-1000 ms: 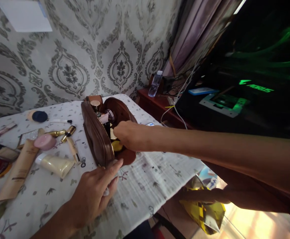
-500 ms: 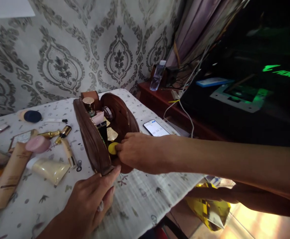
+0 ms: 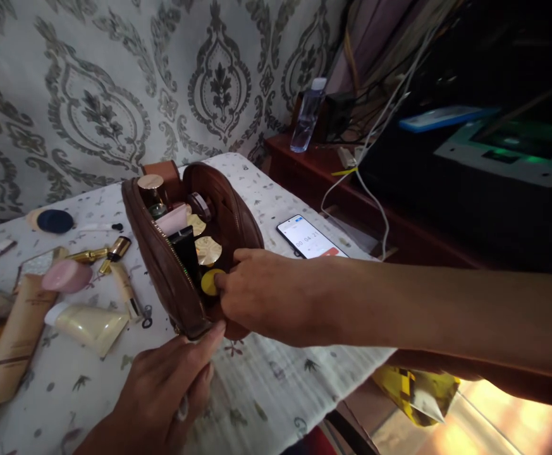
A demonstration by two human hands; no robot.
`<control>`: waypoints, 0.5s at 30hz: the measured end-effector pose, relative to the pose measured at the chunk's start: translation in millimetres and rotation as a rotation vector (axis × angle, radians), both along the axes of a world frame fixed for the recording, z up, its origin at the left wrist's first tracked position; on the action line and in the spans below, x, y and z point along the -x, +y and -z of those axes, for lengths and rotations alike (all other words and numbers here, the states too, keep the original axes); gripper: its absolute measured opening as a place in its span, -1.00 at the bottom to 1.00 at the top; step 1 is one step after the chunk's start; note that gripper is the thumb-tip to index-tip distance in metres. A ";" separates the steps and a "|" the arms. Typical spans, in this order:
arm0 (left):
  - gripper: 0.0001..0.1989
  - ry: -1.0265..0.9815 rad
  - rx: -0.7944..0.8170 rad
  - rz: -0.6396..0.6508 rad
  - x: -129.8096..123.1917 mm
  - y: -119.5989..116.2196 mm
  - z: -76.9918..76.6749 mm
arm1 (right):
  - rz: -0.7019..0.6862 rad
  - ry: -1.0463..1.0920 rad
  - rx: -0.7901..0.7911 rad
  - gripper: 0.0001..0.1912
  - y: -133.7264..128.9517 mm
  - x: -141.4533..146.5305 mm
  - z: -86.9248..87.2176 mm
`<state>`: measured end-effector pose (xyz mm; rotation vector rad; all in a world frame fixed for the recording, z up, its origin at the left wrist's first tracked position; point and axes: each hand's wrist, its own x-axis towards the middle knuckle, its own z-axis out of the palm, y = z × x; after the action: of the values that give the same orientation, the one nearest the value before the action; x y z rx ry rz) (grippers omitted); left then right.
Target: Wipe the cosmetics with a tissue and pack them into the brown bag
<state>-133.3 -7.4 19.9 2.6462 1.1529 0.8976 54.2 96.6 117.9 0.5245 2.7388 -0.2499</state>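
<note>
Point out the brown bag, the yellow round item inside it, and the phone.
Brown bag (image 3: pixel 167 278): head view, on its outer leather side, left of the zip.
Yellow round item (image 3: pixel 208 284): head view, on its exposed face.
Phone (image 3: pixel 308 236): head view, on its lit screen.

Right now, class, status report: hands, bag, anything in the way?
Right hand at yellow round item inside open brown bag; grip unclear. Left hand at bag's near end. Right hand partly blocks view inside.

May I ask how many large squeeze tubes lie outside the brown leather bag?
2: a long tan tube at left and, nearer the bag, a white-capped cream tube.
</note>
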 end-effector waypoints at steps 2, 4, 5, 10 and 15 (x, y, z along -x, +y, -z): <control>-0.50 0.014 -0.041 0.004 -0.5 2.2 -4.3 | -0.030 0.066 -0.002 -0.78 0.2 -3.4 -0.3; -0.51 0.039 -0.086 0.007 0.3 5.4 -11.7 | -0.063 0.101 -0.027 -0.81 -0.6 -6.3 -2.5; -0.52 0.061 -0.110 0.003 1.2 7.0 -16.5 | -0.071 0.107 -0.046 -0.82 -1.6 -7.8 -4.5; -0.53 0.321 -0.236 -0.121 7.9 9.3 -42.2 | -0.052 0.216 -0.148 -0.83 -17.1 -22.4 -10.9; -0.54 0.412 -0.334 -0.160 11.3 3.0 -52.6 | 0.022 0.409 -0.274 -0.79 -37.3 -45.8 15.2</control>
<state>-144.6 -4.5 72.4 3.1552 1.4281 0.6262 100.0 59.3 102.6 0.6347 3.1911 0.0195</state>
